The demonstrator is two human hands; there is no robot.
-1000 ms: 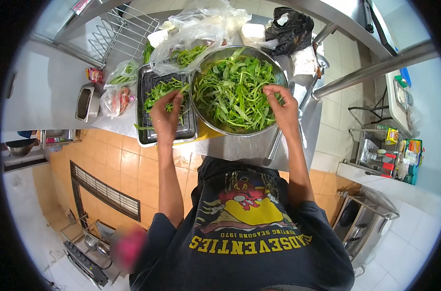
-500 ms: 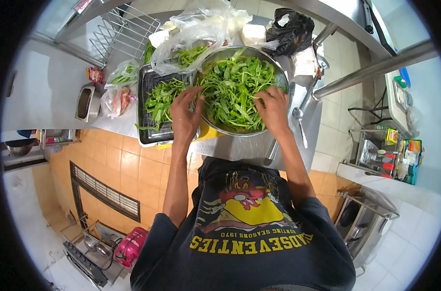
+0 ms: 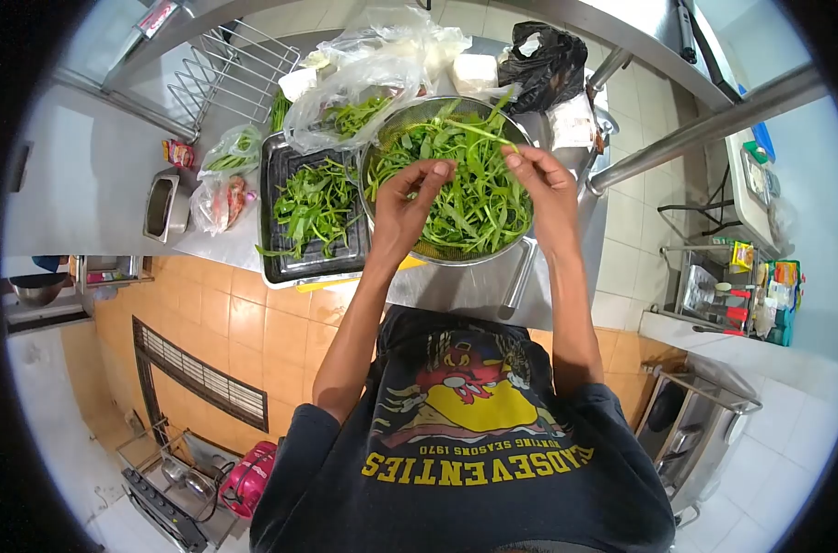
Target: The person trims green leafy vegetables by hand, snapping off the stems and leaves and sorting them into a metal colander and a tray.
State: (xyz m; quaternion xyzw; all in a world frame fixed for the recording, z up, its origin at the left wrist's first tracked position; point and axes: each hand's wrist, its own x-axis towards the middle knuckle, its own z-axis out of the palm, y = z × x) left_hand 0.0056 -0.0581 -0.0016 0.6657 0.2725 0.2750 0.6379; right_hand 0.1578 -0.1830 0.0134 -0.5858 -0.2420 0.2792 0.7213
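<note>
A round mesh strainer (image 3: 474, 261) sits on the steel counter, heaped with leafy greens (image 3: 479, 207) that look like water spinach. Over its right side, my right hand (image 3: 550, 189) is closed on a long green stem (image 3: 481, 132), pinched at one end between thumb and fingers. My left hand (image 3: 408, 207) is above the left part of the heap, its thumb and fingertips pressed together; whatever may be between them is too small to make out. Left of the strainer stands a black tray (image 3: 301, 267) with loose leaves and stems (image 3: 313, 205) in it.
Clear plastic bags (image 3: 363, 64), a white block (image 3: 475, 72) and a black bag (image 3: 546, 69) lie behind the strainer. Further left are bagged vegetables (image 3: 233, 152) and a metal container (image 3: 165, 207). A wire rack (image 3: 225, 83) stands back left; a steel rail (image 3: 704, 134) crosses at right.
My left hand has moved right from the tray side to over the strainer and its fingers have come together. My right hand has lifted a stem out of the heap.
</note>
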